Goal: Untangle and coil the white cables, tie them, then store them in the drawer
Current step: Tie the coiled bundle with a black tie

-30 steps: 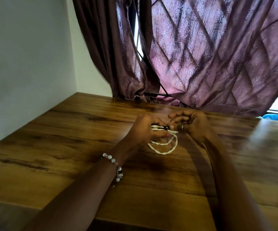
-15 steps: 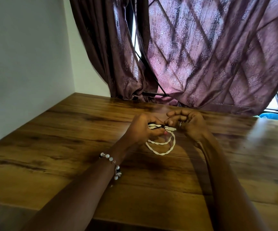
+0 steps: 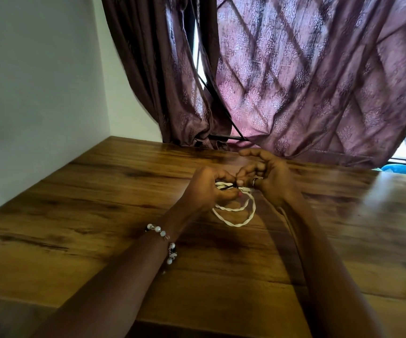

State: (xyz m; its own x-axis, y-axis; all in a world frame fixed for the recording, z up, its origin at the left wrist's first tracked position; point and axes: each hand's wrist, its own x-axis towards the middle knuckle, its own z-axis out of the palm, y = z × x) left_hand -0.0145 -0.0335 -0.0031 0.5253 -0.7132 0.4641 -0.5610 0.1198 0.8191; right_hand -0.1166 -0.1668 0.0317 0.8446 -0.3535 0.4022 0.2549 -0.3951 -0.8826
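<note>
Both your hands meet near the table's (image 3: 75, 215) far edge: your left hand (image 3: 206, 186) pinches the coiled cables (image 3: 236, 215) lying there, while your right hand (image 3: 267, 179), fingers curled, pinches a dark tie (image 3: 227, 188) at the coil's top.

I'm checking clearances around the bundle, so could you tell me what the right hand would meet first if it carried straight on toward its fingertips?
The right hand points left, so it would probably meet the left hand first, which pinches the white cables; depth is uncertain.
</note>
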